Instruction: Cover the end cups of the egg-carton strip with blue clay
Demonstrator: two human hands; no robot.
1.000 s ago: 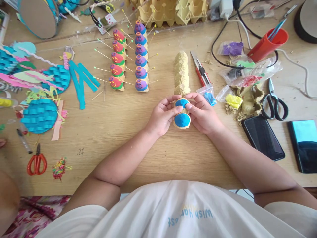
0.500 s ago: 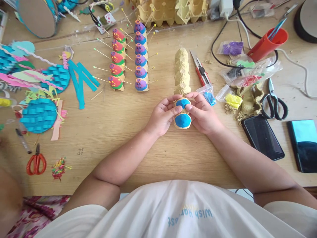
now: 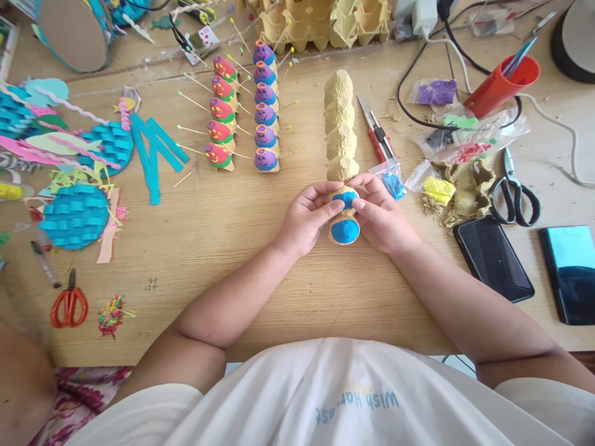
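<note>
Head view puts your two hands at the near end of an egg-carton strip (image 3: 341,133), a row of bare cardboard cones that lies lengthwise on the worktop (image 3: 232,248) and points away from you. Your left hand (image 3: 304,223) grips that near end from the left. Its thumb lies across the strip, between the two cones capped with blue clay (image 3: 344,230). Your right hand (image 3: 381,217) closes on the same end from the right, with its thumb pressed against the edge of the farther blue cap and its fingers curled over the top. The nearest blue-capped cone sticks out below both thumbs.

Just right of the strip lies a red utility knife (image 3: 377,133), roughly parallel to it. A small bag of blue clay (image 3: 393,179) sits beside the strip, almost touching your right fingers. Left of the strip stand two finished rows with pins sticking out, the purple row (image 3: 266,111) nearer to it and the red-and-green row (image 3: 219,111) beyond that. Well to the right of the strip are black scissors (image 3: 514,192) and a dark phone (image 3: 493,257).
</note>
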